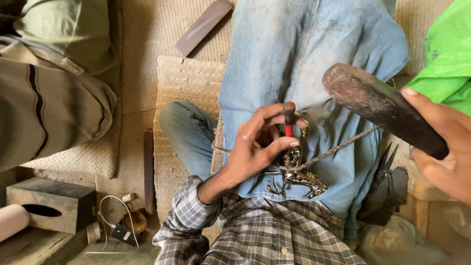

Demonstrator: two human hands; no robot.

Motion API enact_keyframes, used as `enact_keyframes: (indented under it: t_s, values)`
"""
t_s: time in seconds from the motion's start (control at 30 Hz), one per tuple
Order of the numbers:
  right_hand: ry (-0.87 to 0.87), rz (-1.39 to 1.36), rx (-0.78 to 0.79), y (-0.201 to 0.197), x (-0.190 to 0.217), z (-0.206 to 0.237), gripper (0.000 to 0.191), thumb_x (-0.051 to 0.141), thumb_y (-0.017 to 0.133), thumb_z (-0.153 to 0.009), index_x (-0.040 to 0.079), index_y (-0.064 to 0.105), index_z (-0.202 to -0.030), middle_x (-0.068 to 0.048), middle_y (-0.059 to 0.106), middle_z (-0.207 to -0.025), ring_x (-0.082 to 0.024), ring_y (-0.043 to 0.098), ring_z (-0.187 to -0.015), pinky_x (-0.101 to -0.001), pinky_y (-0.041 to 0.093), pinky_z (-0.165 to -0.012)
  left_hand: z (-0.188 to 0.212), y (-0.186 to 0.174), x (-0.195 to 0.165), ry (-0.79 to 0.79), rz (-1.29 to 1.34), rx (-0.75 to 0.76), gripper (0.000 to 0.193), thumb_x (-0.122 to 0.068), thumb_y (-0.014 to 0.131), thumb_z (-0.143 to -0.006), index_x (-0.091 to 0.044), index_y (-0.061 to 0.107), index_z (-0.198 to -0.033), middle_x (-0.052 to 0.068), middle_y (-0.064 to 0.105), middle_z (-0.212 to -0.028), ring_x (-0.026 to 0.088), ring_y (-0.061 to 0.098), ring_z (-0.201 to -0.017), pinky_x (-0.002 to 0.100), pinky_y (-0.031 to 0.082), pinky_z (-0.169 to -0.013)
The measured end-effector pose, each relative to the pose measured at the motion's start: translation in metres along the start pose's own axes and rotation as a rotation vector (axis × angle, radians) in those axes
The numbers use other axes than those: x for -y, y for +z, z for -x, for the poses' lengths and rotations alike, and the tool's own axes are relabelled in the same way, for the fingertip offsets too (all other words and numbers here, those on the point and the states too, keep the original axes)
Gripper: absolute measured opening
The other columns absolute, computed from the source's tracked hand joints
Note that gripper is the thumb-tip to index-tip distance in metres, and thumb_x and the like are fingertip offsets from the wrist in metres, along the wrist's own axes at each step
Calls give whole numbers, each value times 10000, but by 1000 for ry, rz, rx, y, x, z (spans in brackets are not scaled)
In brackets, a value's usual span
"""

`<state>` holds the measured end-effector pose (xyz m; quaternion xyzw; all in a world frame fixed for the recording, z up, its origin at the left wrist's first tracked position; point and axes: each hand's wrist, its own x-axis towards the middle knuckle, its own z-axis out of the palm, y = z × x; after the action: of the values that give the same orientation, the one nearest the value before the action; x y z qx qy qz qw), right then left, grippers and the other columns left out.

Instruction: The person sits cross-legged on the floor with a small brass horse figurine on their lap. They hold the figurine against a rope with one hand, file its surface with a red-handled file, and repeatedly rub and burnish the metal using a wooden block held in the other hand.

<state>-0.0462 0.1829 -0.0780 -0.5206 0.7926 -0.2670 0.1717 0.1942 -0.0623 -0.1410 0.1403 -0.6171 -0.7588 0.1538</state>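
Note:
My left hand (257,145) pinches a small punch with a red shaft and dark head (289,119), holding it upright on a shiny brass figurine (297,169) that rests on my jeans-covered leg (314,54). A twisted cord (338,147) runs from the figurine off to the right. My right hand (441,147) grips the dark wooden handle of a mallet (378,105), raised above and to the right of the punch. My checked shirt sleeve covers the left forearm.
Woven mats (186,83) cover the floor. A flat dark bar (203,25) lies at the top, another dark bar (148,169) at the left. A black box (51,203), small cups and a wire sit lower left. Black scissors (385,167) lie right, green plastic (446,54) upper right.

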Motion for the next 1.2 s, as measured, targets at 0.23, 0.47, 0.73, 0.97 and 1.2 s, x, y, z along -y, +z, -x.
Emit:
enact_keyframes:
  t_s: [0.23,0.47,0.73,0.97,1.2]
  values:
    - [166,207,166,-6,5,-11,897,-142,680,-733,113,467,-1566,-164,639,-904,-261,614,-680,-360,495,-623,-3,-1,1,92,-140,72,474,-64,724,-1030,-41,510,-1452,78,764,-1298,2,599,-692,178,443,-561]
    - [156,27,122,-15,16,-22,950,-99,649,-722,7,379,-1626,-134,593,-985,-203,615,-671,-323,510,-593,-4,1,0,132,-83,109,463,-62,682,-1056,-16,478,-1469,127,721,-1328,117,713,-1176,248,614,-933]
    - [42,447,394,-19,17,-35,992,0,699,-702,181,360,-1616,-60,627,-947,-137,615,-778,-310,566,-717,-5,-2,1,84,-63,137,453,-39,676,-1060,-15,490,-1472,131,728,-1335,143,708,-1221,263,618,-957]
    - [235,100,311,-21,29,-47,961,-47,701,-709,245,427,-1582,-91,660,-955,-198,625,-757,-350,544,-655,-4,-3,0,103,-57,149,490,-43,658,-1076,-11,450,-1519,134,716,-1331,140,690,-1241,237,586,-946]
    - [206,567,566,-17,16,-44,1003,34,669,-776,272,278,-1669,-18,632,-961,-111,629,-752,-242,581,-701,-6,-4,2,80,-111,120,497,-43,688,-1049,-30,475,-1498,90,750,-1319,80,730,-1071,203,517,-695]
